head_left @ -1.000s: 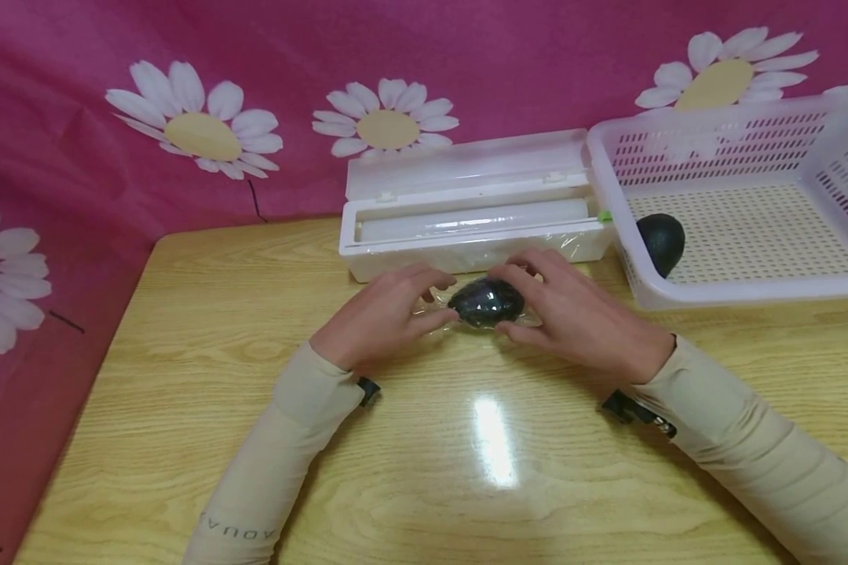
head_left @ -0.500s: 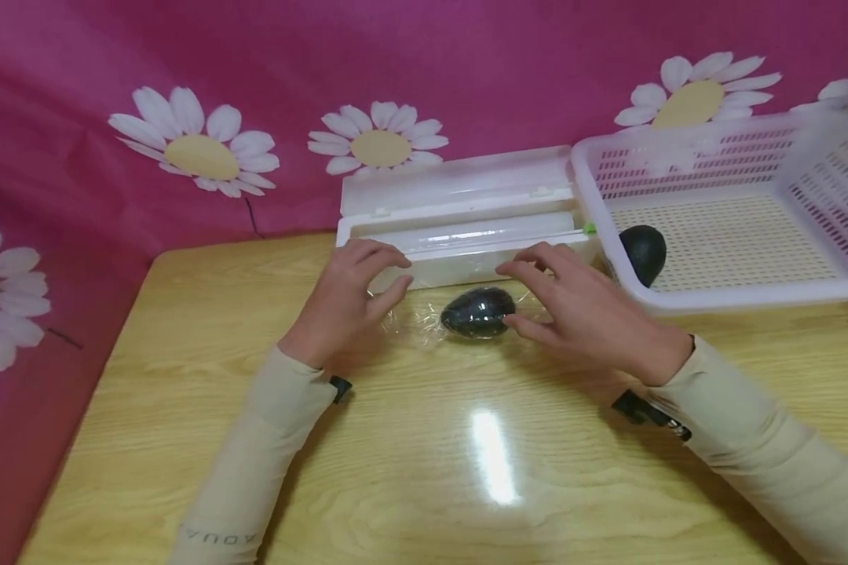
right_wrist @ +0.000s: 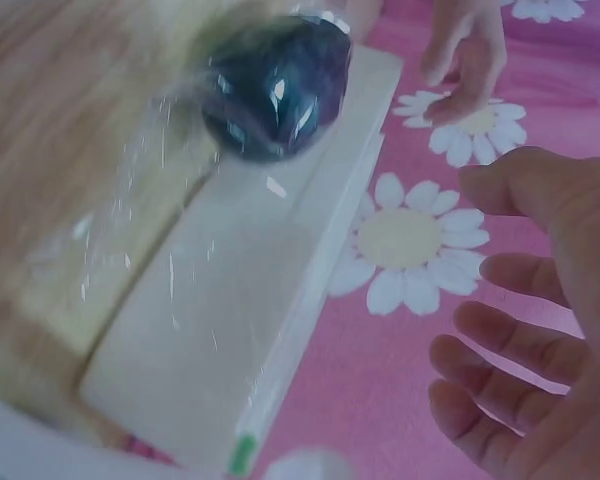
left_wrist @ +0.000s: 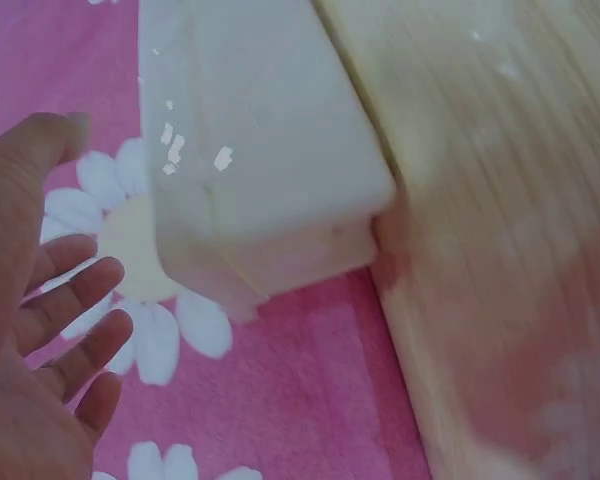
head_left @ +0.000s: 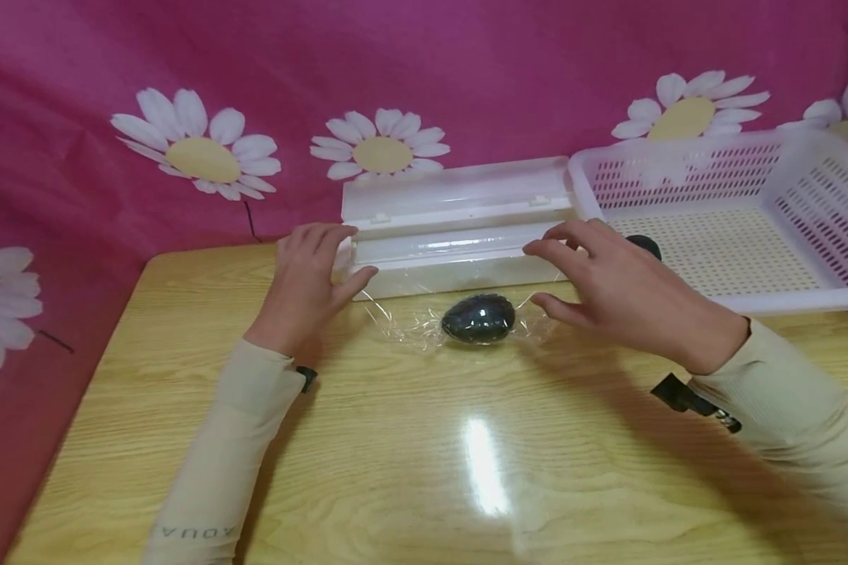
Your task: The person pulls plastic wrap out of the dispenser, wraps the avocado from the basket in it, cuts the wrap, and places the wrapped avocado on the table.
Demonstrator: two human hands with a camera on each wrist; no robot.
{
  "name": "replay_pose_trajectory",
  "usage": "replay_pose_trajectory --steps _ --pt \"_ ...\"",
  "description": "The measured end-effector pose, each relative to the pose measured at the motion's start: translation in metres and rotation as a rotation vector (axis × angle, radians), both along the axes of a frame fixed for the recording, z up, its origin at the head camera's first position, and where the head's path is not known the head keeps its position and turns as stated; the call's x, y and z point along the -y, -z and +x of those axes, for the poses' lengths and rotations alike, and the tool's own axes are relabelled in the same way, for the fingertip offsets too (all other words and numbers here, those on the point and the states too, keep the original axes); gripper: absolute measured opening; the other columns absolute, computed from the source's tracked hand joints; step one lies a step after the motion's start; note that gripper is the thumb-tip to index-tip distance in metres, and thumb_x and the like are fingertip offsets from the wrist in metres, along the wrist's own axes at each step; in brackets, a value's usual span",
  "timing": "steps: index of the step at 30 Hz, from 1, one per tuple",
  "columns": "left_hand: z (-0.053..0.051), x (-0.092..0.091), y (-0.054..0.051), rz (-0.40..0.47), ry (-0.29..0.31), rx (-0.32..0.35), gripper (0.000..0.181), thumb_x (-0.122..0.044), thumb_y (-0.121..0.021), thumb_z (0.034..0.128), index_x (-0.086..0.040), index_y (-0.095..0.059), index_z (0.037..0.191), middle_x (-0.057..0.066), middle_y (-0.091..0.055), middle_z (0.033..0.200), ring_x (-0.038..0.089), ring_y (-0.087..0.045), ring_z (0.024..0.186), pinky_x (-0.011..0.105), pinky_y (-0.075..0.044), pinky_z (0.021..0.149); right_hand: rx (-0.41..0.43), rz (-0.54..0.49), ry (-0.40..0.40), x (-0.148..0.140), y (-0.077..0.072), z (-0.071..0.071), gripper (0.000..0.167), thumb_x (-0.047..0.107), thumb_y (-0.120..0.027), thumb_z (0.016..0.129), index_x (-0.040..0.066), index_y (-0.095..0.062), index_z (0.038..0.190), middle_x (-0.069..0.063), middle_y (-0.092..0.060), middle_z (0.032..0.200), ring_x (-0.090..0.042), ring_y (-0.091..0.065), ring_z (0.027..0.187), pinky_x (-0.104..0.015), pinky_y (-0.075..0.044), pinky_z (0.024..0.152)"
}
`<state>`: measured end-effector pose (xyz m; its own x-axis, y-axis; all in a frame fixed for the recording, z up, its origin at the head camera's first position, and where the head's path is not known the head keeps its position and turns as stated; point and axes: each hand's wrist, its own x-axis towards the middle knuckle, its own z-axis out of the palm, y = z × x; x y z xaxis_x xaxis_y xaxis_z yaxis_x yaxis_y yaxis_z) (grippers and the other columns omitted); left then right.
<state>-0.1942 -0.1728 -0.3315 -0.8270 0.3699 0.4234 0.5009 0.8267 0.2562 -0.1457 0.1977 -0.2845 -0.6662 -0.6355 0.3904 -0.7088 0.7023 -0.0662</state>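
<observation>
Head view: basket (head_left: 784, 301) cut by right edge; dark oval thing (head_left: 646, 246) partly behind right hand (head_left: 625, 290). Left wrist view: box (left_wrist: 270, 120) cut at top, counter (left_wrist: 510, 220) blurred.

Out to the right of the right hand (head_left: 608, 286) sits a pale plastic basket (head_left: 805, 300), all slotted walls and perforated floor, and there's a dark rounded object (head_left: 647, 246) peeking out at its near left, partly hidden by that hand! Beyond the grip rises a magenta cloth (head_left: 495, 71) printed with big white daisies, one daisy (head_left: 195, 159) beyond and left of the left hand (head_left: 300, 286), while on the near side the wood-grain tabletop (head_left: 367, 471) gleams with a bright streak of light (head_left: 485, 467).
</observation>
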Motion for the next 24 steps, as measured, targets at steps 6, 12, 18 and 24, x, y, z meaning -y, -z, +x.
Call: replay_pose_trajectory --steps 6,12,18,24 --pt "-0.006 0.006 0.004 -0.067 -0.083 0.104 0.082 -0.048 -0.076 0.0919 0.0 -0.043 0.15 0.023 -0.055 0.144 0.04 -0.045 0.136 0.057 -0.033 0.108 -0.005 0.015 -0.012 -0.011 -0.012 -0.01 0.052 0.019 -0.086 0.082 0.001 -0.067 0.127 -0.016 -0.069 0.115 -0.028 -0.065 0.09 -0.048 -0.059 0.078" --pt "-0.011 0.008 0.009 -0.1 -0.12 0.164 0.086 -0.053 -0.072 0.0933 0.0 -0.038 0.152 0.026 -0.052 0.147 0.044 -0.041 0.139 0.056 -0.033 0.106 -0.012 0.065 0.013 -0.027 -0.021 -0.025 0.048 0.017 -0.086 0.082 0.002 -0.068 0.124 -0.014 -0.069 0.106 -0.024 -0.06 0.083 -0.044 -0.056 0.069" --pt "-0.012 0.008 0.009 -0.148 -0.146 0.178 0.093 -0.058 -0.069 0.0936 0.002 -0.034 0.155 0.028 -0.047 0.151 0.045 -0.038 0.142 0.06 -0.031 0.111 0.011 0.111 0.041 -0.041 -0.024 -0.045 0.039 0.014 -0.085 0.082 0.0 -0.07 0.115 -0.014 -0.069 0.099 -0.028 -0.059 0.084 -0.047 -0.055 0.076" --pt "-0.013 0.009 0.009 -0.204 -0.185 0.24 0.096 -0.064 -0.062 0.0952 0.004 -0.03 0.155 0.028 -0.043 0.153 0.045 -0.033 0.142 0.06 -0.03 0.109 0.152 0.221 0.088 -0.045 -0.026 -0.063 0.023 0.016 -0.082 0.086 0.006 -0.076 0.106 -0.01 -0.078 0.101 -0.032 -0.063 0.093 -0.052 -0.055 0.083"
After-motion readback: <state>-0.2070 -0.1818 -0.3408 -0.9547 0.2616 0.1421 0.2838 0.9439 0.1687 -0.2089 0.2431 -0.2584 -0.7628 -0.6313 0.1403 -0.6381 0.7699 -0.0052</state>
